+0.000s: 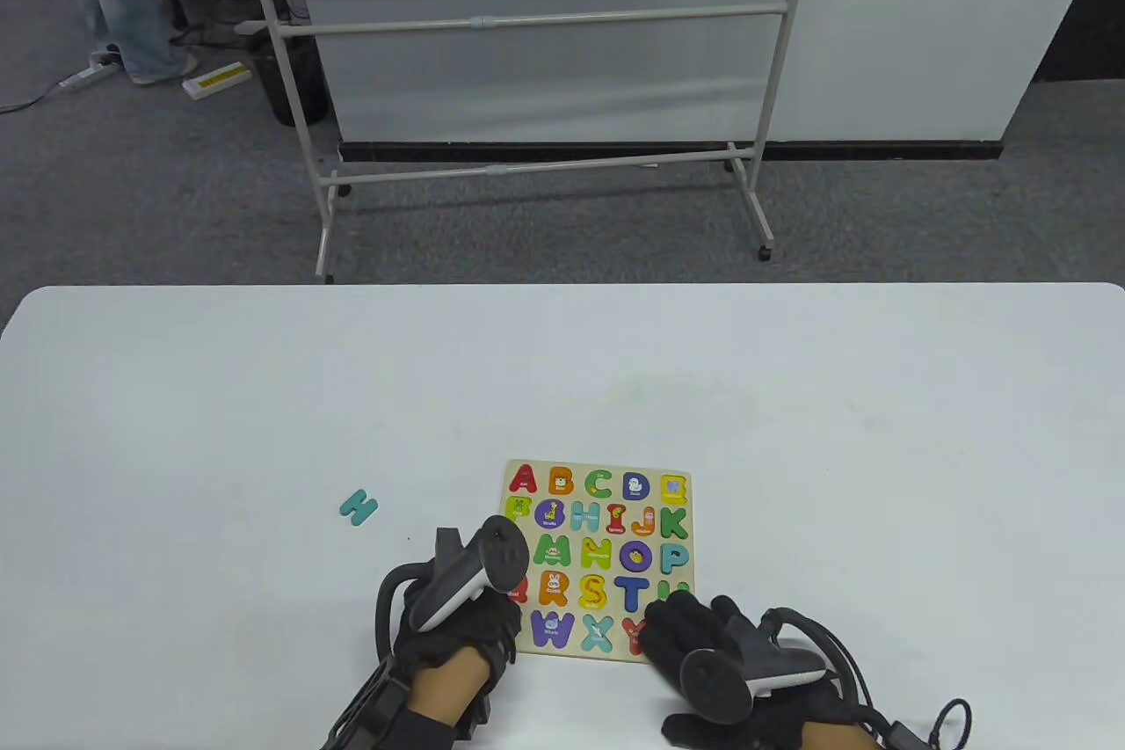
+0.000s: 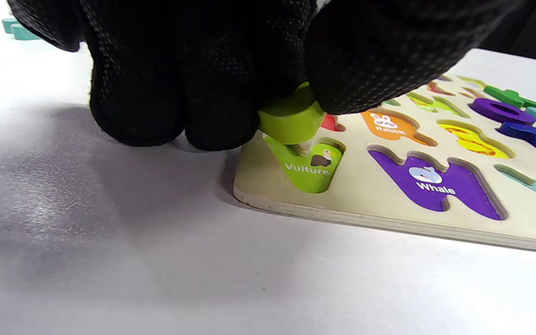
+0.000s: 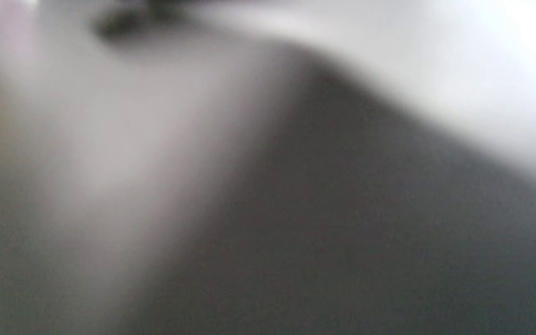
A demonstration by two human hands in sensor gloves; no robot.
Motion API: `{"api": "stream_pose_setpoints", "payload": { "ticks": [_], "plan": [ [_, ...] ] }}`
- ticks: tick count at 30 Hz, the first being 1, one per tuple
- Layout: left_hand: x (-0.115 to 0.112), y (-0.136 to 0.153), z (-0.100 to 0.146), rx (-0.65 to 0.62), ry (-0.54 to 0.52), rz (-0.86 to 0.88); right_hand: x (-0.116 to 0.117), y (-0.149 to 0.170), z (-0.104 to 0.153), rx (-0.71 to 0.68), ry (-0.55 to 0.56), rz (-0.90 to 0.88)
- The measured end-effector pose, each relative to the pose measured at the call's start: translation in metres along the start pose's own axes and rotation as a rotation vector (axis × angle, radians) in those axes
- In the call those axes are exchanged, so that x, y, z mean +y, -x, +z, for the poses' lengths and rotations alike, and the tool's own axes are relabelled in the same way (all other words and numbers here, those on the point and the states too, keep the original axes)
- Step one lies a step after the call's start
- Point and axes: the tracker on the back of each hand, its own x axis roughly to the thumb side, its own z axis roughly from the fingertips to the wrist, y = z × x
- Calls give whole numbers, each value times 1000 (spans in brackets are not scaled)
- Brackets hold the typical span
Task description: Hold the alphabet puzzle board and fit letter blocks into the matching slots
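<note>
The wooden alphabet puzzle board (image 1: pixel 681 513) lies flat on the white table near the front edge. My left hand (image 1: pixel 492 618) is at its near left corner. In the left wrist view my left hand (image 2: pixel 277 70) pinches a lime green letter block (image 2: pixel 291 118), tilted with its lower end in the green "Vulture" slot (image 2: pixel 312 167). My right hand (image 1: pixel 681 631) rests on the board's near right corner and covers the last letters. A teal H block (image 1: pixel 358 506) lies loose on the table left of the board. The right wrist view is only blur.
The purple "Whale" slot (image 2: pixel 435 184) and orange "Rabbit" slot (image 2: pixel 389 125) beside the green one hold no blocks. Several letters farther up the board sit in their slots. A whiteboard stand (image 1: pixel 545 170) is on the floor beyond the table's far edge.
</note>
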Motion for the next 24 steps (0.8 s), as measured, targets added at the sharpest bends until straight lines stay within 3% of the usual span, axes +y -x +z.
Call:
{"api": "stream_pose_setpoints", "payload": {
  "ticks": [24],
  "plan": [
    [-7, -18, -4, 28, -14, -111, -1, 0, -2, 3, 15, -12]
  ]
}}
